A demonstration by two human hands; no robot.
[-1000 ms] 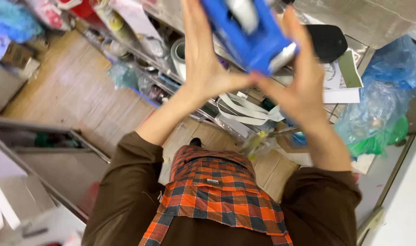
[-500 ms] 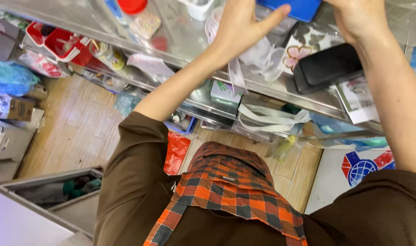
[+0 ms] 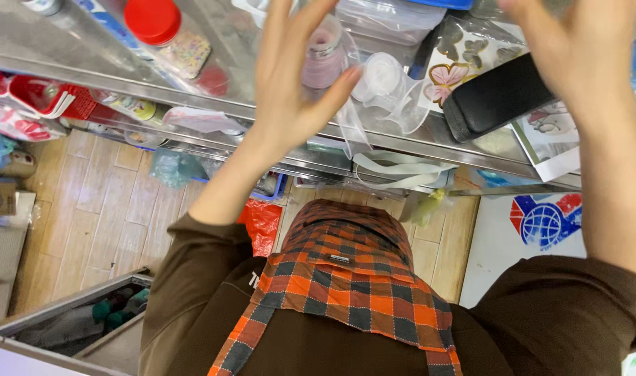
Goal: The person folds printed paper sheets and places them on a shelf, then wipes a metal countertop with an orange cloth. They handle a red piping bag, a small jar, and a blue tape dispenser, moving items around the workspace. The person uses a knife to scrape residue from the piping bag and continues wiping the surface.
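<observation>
My left hand (image 3: 290,83) is raised with its fingers spread and holds nothing. It hovers in front of a pinkish jar (image 3: 323,59) and crumpled clear plastic bags (image 3: 384,87) on the steel counter (image 3: 109,66). My right hand (image 3: 576,49) is up at the right, open and empty, just above a black oblong case (image 3: 495,97). Between the hands, at the top edge, a clear plastic box with a blue lid (image 3: 401,17) rests on the counter, apart from both hands. A sheet with butterfly shapes (image 3: 450,73) lies beside the case.
A red-lidded jar (image 3: 153,19) stands at the counter's left. Lower shelves hold a red basket (image 3: 46,97) and packets. Below are a wooden floor (image 3: 102,209), a red bag (image 3: 262,223), a grey bin (image 3: 74,327) and a white mat with a blue globe (image 3: 548,219). I wear an orange plaid apron (image 3: 353,278).
Both hands held the blue-lidded box a second ago and carried it toward the counter. It now rests there and both hands are off it, fingers spread.
</observation>
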